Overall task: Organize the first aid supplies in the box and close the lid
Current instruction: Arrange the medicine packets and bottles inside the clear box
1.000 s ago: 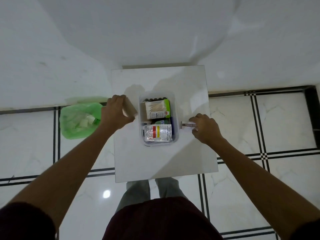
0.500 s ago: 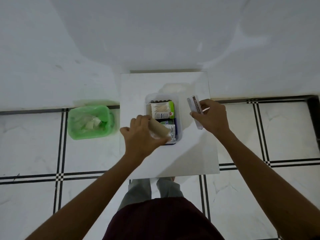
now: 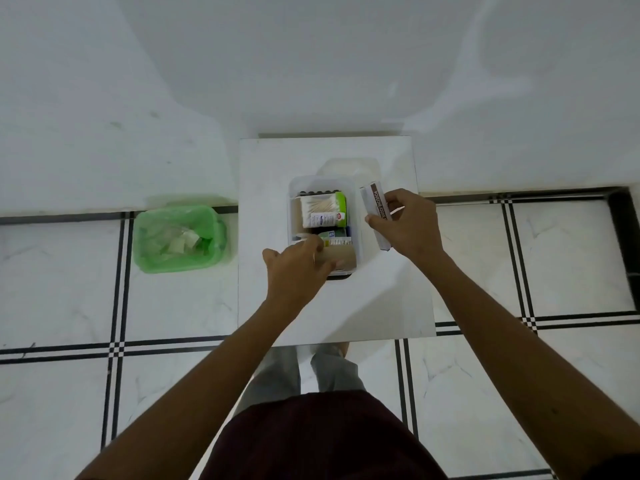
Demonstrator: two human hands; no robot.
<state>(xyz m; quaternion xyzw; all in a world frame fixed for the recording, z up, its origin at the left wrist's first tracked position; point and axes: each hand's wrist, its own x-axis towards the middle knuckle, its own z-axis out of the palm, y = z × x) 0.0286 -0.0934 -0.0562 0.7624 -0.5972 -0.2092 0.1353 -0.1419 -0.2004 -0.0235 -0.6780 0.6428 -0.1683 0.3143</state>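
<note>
While the clear plastic box [image 3: 293, 188] sits near the middle of the white table [image 3: 270, 168], the left hand [image 3: 298, 271] reaches over its near end with its fingers curled around a tan bandage roll [image 3: 341, 257], which lies across the near part of the box. Inside the box, a green-edged packet of cotton swabs [image 3: 322, 211] rests toward the far end, with a second tan roll [image 3: 295, 216] upright against the left wall and a small printed packet [image 3: 335, 239] between the swabs and the held roll. Just right of the box, the right hand [image 3: 410, 226] grips a narrow white and brown carton [image 3: 375, 211] printed with the word povidone, holding it above the table with its long side running near to far. A clear lid [image 3: 349, 168] lies on the table just beyond the far right corner of the box. On the tiled floor to the left of the table stands a green bin [image 3: 207, 216] holding scraps of wrapping.
</note>
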